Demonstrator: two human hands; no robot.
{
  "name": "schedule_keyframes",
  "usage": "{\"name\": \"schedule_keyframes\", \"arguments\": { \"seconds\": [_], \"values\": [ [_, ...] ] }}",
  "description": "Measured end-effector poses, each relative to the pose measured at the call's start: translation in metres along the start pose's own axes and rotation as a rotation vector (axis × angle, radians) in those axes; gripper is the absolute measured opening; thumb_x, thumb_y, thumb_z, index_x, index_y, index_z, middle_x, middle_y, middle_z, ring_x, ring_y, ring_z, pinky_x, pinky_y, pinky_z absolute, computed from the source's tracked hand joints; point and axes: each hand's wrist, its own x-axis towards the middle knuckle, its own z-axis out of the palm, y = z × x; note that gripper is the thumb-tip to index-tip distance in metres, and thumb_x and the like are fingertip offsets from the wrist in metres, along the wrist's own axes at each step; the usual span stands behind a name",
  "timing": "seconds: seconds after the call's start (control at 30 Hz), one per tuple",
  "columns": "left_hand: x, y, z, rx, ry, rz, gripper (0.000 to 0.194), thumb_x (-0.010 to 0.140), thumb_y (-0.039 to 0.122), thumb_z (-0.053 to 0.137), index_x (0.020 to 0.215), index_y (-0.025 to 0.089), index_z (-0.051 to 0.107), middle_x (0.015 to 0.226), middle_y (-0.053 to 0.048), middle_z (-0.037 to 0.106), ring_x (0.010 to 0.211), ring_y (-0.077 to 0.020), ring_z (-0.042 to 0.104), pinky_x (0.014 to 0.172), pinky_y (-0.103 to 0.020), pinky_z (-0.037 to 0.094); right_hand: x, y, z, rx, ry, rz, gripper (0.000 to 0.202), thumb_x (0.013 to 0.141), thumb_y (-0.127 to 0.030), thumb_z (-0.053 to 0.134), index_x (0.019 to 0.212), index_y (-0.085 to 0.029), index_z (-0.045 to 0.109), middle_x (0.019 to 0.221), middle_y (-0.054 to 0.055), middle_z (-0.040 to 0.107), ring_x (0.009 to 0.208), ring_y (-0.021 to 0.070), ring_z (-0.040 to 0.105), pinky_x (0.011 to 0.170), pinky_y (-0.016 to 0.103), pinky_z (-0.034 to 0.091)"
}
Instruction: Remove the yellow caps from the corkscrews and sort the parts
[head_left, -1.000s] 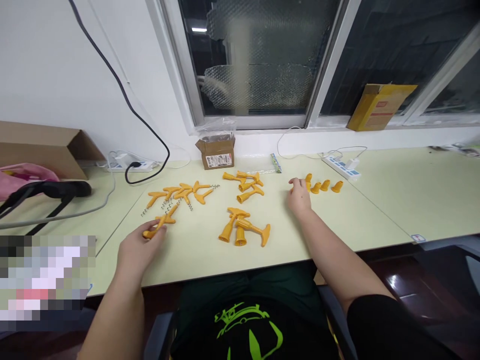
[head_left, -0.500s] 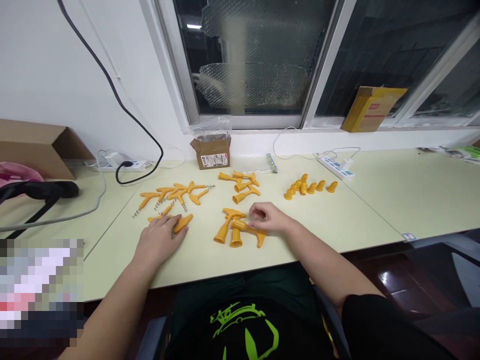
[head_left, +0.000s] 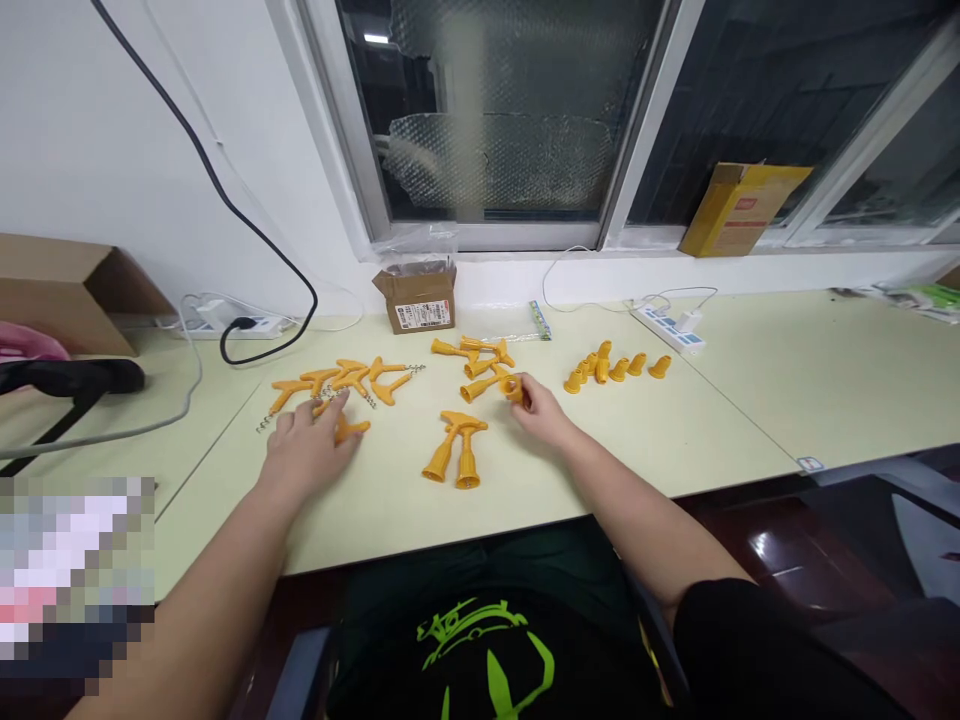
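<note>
Right hand's piece: a yellow bell-ended piece [head_left: 511, 388], open end showing, above the table's middle beside the far group of bell-ended corkscrews [head_left: 474, 388].
Right hand [head_left: 543, 412]: fingers curled around that piece, forearm slanting in from the lower right.
Left hand [head_left: 301, 452]: palm down, fingers spread over a yellow T-handle [head_left: 351, 430]; whether it grips cannot be told.
Near pair: two bell-ended corkscrews [head_left: 466, 462] between the forearms, bells towards the front edge.
Left cluster: yellow-handled screws [head_left: 352, 374], bare spirals showing.
Right cluster: yellow sockets [head_left: 602, 368] beyond the right hand.
Writing: brown box [head_left: 421, 300] bears a white label [head_left: 422, 315], too small to read; yellow carton [head_left: 742, 212] has a red patch.
Edges: table [head_left: 390, 510] front edge runs below both hands; a seam slants right of the sockets.
</note>
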Motion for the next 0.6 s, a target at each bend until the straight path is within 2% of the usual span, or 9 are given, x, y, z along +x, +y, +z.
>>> {"name": "schedule_keyframes", "arguments": {
  "seconds": [0.1, 0.17, 0.23, 0.3, 0.37, 0.43, 0.5, 0.6],
  "values": [
    [0.016, 0.025, -0.026, -0.063, 0.118, 0.090, 0.072, 0.088, 0.054, 0.056, 0.153, 0.025, 0.046, 0.141, -0.019, 0.052, 0.131, -0.0451, 0.041, 0.108, -0.059, 0.038, 0.008, 0.002, 0.000, 0.294, 0.193, 0.154, 0.022, 0.074, -0.026, 0.069, 0.091, -0.022, 0.055, 0.080, -0.003, 0.059, 0.068, 0.0133, 0.054, 0.067, 0.028, 0.048],
    [0.022, 0.051, -0.042, -0.158, 0.145, 0.287, 0.060, 0.090, 0.050, 0.056, 0.144, 0.026, 0.056, 0.137, -0.014, 0.055, 0.130, -0.0400, 0.043, 0.110, -0.055, 0.037, 0.013, 0.000, 0.001, 0.536, 0.238, 0.290, 0.024, 0.074, -0.030, 0.074, 0.086, -0.022, 0.054, 0.073, -0.004, 0.058, 0.061, 0.0119, 0.054, 0.064, 0.027, 0.052],
    [0.026, 0.082, -0.053, -0.293, 0.106, 0.515, 0.054, 0.090, 0.050, 0.058, 0.140, 0.030, 0.059, 0.138, -0.009, 0.056, 0.132, -0.0352, 0.044, 0.112, -0.051, 0.038, 0.021, -0.005, 0.001, 0.751, 0.217, 0.432, 0.024, 0.078, -0.031, 0.076, 0.086, -0.020, 0.056, 0.070, -0.003, 0.060, 0.059, 0.0113, 0.056, 0.065, 0.027, 0.057],
    [0.028, 0.111, -0.054, -0.419, 0.004, 0.727, 0.059, 0.089, 0.051, 0.064, 0.144, 0.033, 0.054, 0.142, -0.006, 0.056, 0.133, -0.0316, 0.046, 0.113, -0.047, 0.039, 0.031, -0.012, 0.000, 0.881, 0.183, 0.580, 0.020, 0.083, -0.029, 0.074, 0.086, -0.019, 0.058, 0.064, -0.003, 0.059, 0.058, 0.0118, 0.060, 0.067, 0.028, 0.061],
    [0.032, 0.136, -0.045, -0.561, -0.058, 0.825, 0.069, 0.086, 0.049, 0.070, 0.149, 0.032, 0.048, 0.145, -0.007, 0.054, 0.133, -0.0301, 0.049, 0.111, -0.045, 0.041, 0.042, -0.018, 0.000, 0.935, 0.129, 0.692, 0.016, 0.090, -0.029, 0.070, 0.089, -0.018, 0.059, 0.058, -0.002, 0.057, 0.059, 0.0130, 0.063, 0.070, 0.028, 0.063],
    [0.037, 0.151, -0.025, -0.723, -0.033, 0.808, 0.070, 0.085, 0.047, 0.072, 0.148, 0.029, 0.048, 0.144, -0.009, 0.055, 0.130, -0.0295, 0.053, 0.109, -0.044, 0.044, 0.051, -0.019, 0.003, 0.947, 0.066, 0.747, 0.016, 0.094, -0.031, 0.067, 0.090, -0.017, 0.059, 0.056, -0.003, 0.056, 0.060, 0.0133, 0.065, 0.068, 0.026, 0.063],
    [0.044, 0.157, 0.000, -0.935, 0.032, 0.699, 0.056, 0.090, 0.045, 0.066, 0.141, 0.025, 0.054, 0.132, -0.010, 0.061, 0.120, -0.0263, 0.059, 0.101, -0.039, 0.050, 0.055, -0.017, 0.010, 0.915, -0.002, 0.765, 0.019, 0.096, -0.036, 0.066, 0.093, -0.018, 0.059, 0.057, -0.003, 0.057, 0.054, 0.0114, 0.062, 0.058, 0.022, 0.059],
    [0.051, 0.151, 0.031, -1.179, 0.008, 0.507, 0.036, 0.096, 0.045, 0.058, 0.120, 0.019, 0.062, 0.102, -0.007, 0.066, 0.084, -0.0169, 0.065, 0.077, -0.030, 0.055, 0.049, -0.011, 0.021, 0.781, -0.056, 0.755, 0.029, 0.094, -0.047, 0.067, 0.092, -0.020, 0.055, 0.057, -0.006, 0.055, 0.041, 0.0061, 0.044, 0.037, 0.015, 0.036]
  ]
}}
